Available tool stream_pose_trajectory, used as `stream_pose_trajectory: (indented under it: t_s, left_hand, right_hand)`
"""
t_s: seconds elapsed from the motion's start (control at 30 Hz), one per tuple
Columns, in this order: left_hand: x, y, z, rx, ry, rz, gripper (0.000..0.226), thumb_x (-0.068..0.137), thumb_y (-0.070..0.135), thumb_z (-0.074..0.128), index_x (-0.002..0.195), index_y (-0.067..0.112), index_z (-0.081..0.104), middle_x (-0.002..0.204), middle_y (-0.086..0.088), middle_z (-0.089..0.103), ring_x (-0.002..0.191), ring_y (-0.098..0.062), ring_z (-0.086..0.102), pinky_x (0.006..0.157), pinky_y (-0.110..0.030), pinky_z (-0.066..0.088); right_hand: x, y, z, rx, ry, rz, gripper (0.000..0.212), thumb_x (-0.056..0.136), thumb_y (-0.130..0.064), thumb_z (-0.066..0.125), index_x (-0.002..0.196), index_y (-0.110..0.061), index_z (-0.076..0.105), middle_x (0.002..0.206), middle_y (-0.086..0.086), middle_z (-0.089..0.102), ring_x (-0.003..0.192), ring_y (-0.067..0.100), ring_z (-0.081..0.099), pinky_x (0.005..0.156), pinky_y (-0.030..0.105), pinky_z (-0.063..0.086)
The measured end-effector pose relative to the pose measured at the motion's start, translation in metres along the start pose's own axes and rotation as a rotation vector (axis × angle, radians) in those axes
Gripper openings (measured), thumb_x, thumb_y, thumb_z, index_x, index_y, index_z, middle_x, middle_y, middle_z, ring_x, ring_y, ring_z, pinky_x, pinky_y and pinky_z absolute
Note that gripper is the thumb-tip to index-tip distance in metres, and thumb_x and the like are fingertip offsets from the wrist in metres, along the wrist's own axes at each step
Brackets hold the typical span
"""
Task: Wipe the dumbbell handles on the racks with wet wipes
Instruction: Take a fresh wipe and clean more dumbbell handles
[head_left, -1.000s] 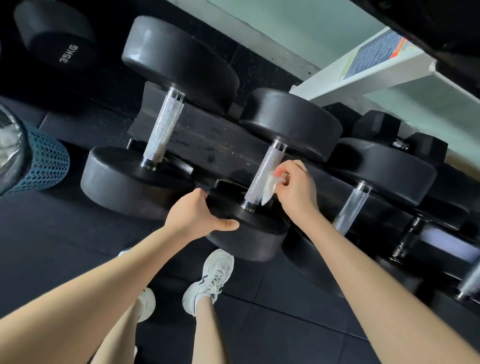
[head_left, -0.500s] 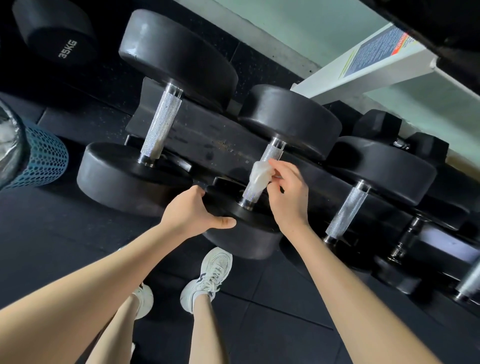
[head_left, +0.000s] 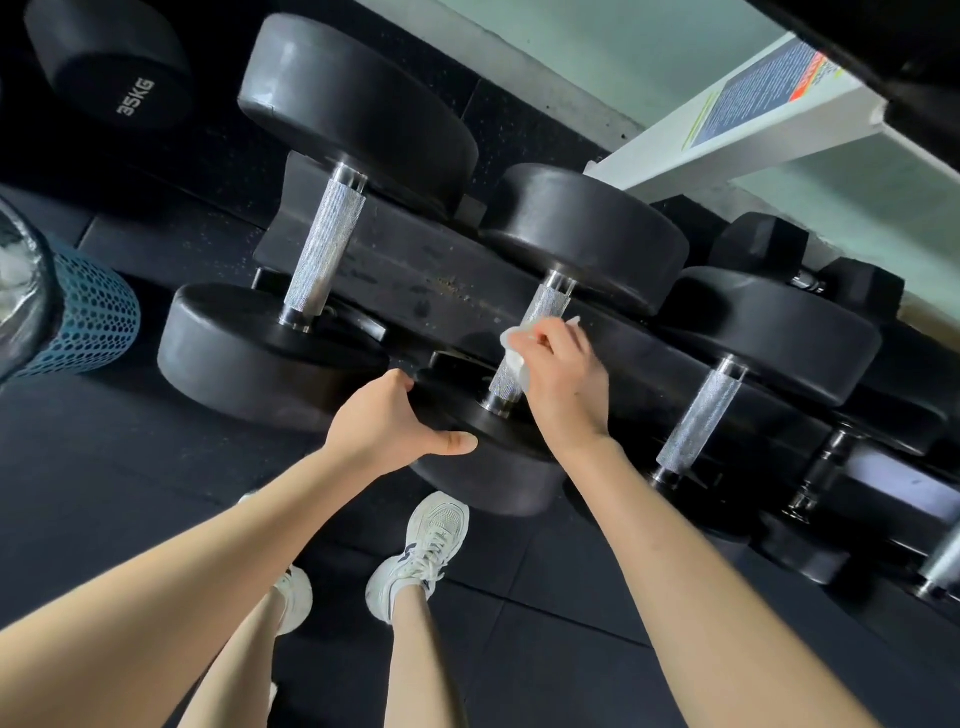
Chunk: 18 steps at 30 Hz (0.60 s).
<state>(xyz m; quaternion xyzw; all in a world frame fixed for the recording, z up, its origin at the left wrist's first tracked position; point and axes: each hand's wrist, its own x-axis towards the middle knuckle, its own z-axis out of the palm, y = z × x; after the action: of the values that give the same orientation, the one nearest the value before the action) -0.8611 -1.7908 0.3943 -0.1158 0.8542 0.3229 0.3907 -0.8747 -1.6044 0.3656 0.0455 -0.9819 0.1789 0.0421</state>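
Your right grip (head_left: 563, 384) has moved from beside the handle (head_left: 548, 304) to across its middle, fingers curled, pinching the wipe (head_left: 514, 358) against it. Judge this handle part-wiped, since both ends show bare. Your left grip (head_left: 384, 426) curls round the near head (head_left: 493, 467), steadying it. Stroke room ends at the near head and far head (head_left: 587, 239). The next handle (head_left: 698, 410), right of this handle, stands well apart.

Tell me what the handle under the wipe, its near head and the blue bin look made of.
Handle under the wipe: metal, likely chromed steel, bright with knurled cross-hatching.
Near head: matte black, probably rubber or urethane coating, dull soft sheen.
Blue bin: perforated mesh, metal or plastic, cannot tell which.
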Motion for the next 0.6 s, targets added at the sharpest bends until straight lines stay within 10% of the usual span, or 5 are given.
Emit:
stream_pose_trajectory:
  t_s: [0.17,0.3,0.5,0.6]
  left_hand:
    - [0.0,0.0,0.0,-0.022,0.0,0.002,0.091,0.051,0.055,0.084,0.124,0.011,0.053,0.117,0.003,0.061,0.109,-0.018,0.057,0.088,-0.031,0.047]
    - [-0.003,0.003,-0.002,-0.044,0.01,0.034,0.079,0.055,0.049,0.085,0.119,0.016,0.055,0.107,0.007,0.059,0.108,-0.018,0.057,0.084,-0.027,0.043]
    - [-0.006,0.008,-0.006,-0.026,0.013,0.042,0.078,0.058,0.048,0.084,0.121,0.014,0.053,0.095,0.013,0.047,0.1,-0.013,0.053,0.078,-0.023,0.037]
    - [-0.006,0.008,-0.006,-0.014,0.015,0.045,0.076,0.06,0.046,0.084,0.121,0.013,0.053,0.095,0.012,0.047,0.096,-0.012,0.052,0.076,-0.022,0.035]
  right_hand:
    - [-0.012,0.021,-0.008,-0.012,-0.08,-0.336,0.033,0.077,0.004,0.05,0.1,-0.007,0.071,0.109,0.009,0.066,0.097,0.023,0.056,0.072,0.035,0.056]
    - [0.003,0.035,-0.013,-0.242,-0.261,-0.662,0.026,0.08,-0.004,0.058,0.103,-0.009,0.069,0.116,0.006,0.065,0.116,0.026,0.054,0.116,0.044,0.02]
    - [0.029,0.038,-0.008,-0.258,-0.408,-0.821,0.013,0.076,-0.004,0.071,0.082,-0.015,0.067,0.104,0.003,0.067,0.114,0.025,0.058,0.115,0.051,0.017]
    - [0.016,0.038,-0.002,-0.137,-0.441,-0.868,0.03,0.076,0.007,0.044,0.082,-0.012,0.067,0.094,0.003,0.067,0.098,0.023,0.064,0.111,0.054,0.028]
